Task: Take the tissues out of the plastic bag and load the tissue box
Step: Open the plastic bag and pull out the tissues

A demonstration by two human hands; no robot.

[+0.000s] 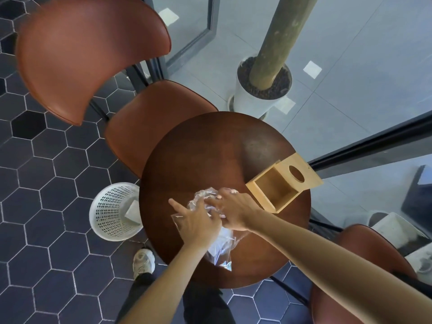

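Both hands, left hand [198, 220] and right hand [233, 212], clamped on crinkly clear plastic bag [219, 244] at table's six o'clock, empty wooden tissue box [284, 183] at three o'clock; open gently, no tearing.

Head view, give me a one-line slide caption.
Both hands work a clear plastic bag beside an open wooden tissue box.

Both forearms are bare, with no sleeves in view, and the left hand [198, 223] and right hand [233, 211] wear nothing. Dark trousers [205, 305] cover the legs; a pale laced sneaker [143, 261] shows.
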